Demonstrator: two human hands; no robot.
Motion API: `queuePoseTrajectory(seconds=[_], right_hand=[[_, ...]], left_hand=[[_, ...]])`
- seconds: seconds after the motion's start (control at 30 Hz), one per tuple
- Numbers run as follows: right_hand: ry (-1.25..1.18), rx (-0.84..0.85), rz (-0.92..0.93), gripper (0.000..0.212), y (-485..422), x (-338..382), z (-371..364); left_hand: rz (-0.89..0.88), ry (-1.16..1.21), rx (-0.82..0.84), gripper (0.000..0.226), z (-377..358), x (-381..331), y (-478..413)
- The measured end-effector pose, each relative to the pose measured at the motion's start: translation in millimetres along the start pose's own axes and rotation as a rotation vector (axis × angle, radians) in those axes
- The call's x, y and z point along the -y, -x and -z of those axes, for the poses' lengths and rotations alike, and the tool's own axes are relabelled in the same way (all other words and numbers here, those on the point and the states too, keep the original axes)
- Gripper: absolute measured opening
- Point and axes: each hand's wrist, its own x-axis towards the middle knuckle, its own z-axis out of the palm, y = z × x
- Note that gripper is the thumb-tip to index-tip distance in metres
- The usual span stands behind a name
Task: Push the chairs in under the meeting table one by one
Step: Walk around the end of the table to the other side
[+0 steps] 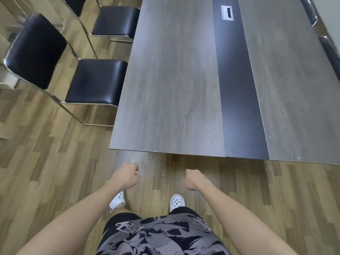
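At the left, a black chair (pixel 92 81) stood pulled out, its seat's front edge just under the long side of the counter (pixel 171 89). A second chair (pixel 115 21) stood the same way farther along. Before the counter's near end, the left grip (pixel 127 176) and right grip (pixel 193 179) hung above the wood floor (pixel 46 162), both clenched and holding nothing. At the far right, two chair backs (pixel 329 50) sat close against the counter.

No legible text, label or number anywhere.
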Motion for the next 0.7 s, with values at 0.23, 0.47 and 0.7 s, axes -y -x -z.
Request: queuePoseTrajectory(seconds=[0.23, 0.47, 0.7], right_hand=[[-0.054, 0.000, -0.055, 0.043, -13.3, 86.0, -15.8], [-0.259, 0.028, -0.176, 0.043, -15.9, 195.5, -35.0], [-0.451, 0.013, -0.273, 0.052, -0.3, 251.1, -52.4]], left_hand=[[-0.077, -0.057, 0.083, 0.032, 23.7, 79.0, -22.3], [-0.229, -0.215, 0.135, 0.032, 76.2, 156.1, -46.6], [-0.334, -0.339, 0.193, 0.034, 108.1, 191.3, -70.0]])
